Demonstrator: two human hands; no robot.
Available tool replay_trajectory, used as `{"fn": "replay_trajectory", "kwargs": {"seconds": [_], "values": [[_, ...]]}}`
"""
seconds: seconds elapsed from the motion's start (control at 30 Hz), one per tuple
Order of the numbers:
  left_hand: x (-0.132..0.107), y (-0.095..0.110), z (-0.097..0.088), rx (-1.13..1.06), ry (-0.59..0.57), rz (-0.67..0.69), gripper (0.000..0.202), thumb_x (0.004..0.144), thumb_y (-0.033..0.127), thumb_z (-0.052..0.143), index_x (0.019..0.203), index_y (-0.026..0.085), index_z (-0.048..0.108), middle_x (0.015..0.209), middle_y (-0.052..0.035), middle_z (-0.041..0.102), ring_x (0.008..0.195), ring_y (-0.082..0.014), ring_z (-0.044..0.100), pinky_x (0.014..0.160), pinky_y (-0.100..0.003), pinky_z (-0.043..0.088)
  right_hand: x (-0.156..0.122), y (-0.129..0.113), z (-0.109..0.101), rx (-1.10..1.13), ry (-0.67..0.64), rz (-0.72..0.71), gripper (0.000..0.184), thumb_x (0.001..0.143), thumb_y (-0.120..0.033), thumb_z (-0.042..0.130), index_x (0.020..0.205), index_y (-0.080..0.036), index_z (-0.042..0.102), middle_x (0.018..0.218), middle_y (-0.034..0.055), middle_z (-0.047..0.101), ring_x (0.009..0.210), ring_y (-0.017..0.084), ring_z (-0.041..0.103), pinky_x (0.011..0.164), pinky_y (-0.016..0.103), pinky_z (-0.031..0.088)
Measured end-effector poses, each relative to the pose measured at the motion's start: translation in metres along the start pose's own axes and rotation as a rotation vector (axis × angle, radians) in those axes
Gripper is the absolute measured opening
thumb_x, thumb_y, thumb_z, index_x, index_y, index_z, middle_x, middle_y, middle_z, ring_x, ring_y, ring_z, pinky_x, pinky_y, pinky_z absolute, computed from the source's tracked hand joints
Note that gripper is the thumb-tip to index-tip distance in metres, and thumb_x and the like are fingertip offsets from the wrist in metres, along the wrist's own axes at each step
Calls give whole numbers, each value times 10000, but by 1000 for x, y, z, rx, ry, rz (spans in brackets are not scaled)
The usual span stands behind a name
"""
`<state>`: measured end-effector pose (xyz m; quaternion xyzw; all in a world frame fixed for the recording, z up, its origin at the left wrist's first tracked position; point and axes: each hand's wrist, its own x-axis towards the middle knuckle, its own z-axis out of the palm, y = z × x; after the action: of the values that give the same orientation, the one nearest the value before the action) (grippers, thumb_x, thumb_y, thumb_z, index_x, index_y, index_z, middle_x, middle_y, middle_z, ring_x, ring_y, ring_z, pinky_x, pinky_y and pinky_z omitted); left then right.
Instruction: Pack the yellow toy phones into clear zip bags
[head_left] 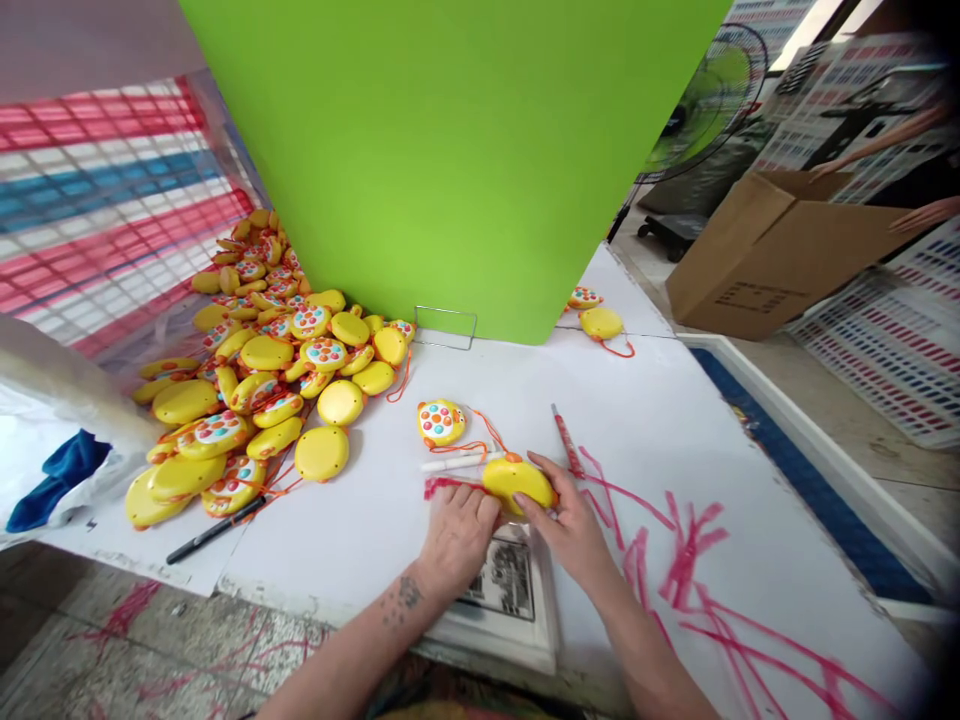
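Observation:
A yellow oval handheld toy point(517, 482) with an orange cord lies bottom side up over the table, gripped at its right end by my right hand point(570, 515). My left hand point(459, 528) is closed against the toy's left edge; what its fingers hold is hidden. A pink strip point(442, 484) shows just beyond the left knuckles. Past the hands another yellow toy point(441, 423) rests with its coloured buttons up. A white pen-like stick point(454, 462) lies between the two toys. Under my wrists is a flat pad with a dark printed picture point(510, 580).
A large heap of yellow toys point(266, 352) covers the left side, with a black marker point(216, 530) before it. A green board point(450, 170) stands behind. Pink strands point(686, 550) and a red pen point(568, 440) lie rightward. Another person's hands hold a cardboard box point(780, 255).

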<state>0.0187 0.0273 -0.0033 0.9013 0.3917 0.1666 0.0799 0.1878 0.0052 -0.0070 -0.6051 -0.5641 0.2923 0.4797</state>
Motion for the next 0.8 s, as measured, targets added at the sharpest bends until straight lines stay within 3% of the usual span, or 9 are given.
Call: {"fn": "replay_trajectory", "kwargs": {"seconds": [0.17,0.37,0.6,0.8], "values": [[-2,-1,1,-27,68,28,174,927,314,475,933,171,573,842,-43,615,792,-205,520,728,-351,376,6,2,-7,-62,-57,-18,431,849,-396,572,1232,-214,501,1217,94,607,1096,238,585,916,371,489],[-5,-2,0,-31,165,50,177,935,288,466,861,184,588,786,-25,606,754,-178,500,763,-352,363,8,-4,-5,-92,-72,-65,412,864,-389,547,1238,-214,540,1220,91,618,1106,249,581,943,386,469],[-6,-2,1,-63,317,64,138,907,299,520,860,182,575,901,-43,625,846,-201,499,821,-391,403,11,-13,8,-118,-332,-68,358,921,-378,449,1219,-247,597,1152,75,656,1085,231,579,956,416,458],[-5,-5,4,-138,290,39,98,899,265,534,880,178,574,1033,-70,628,944,-205,543,828,-391,457,16,-4,-5,-229,-214,-91,343,905,-402,461,1146,-248,650,1121,93,640,1080,243,577,958,415,450]]}}
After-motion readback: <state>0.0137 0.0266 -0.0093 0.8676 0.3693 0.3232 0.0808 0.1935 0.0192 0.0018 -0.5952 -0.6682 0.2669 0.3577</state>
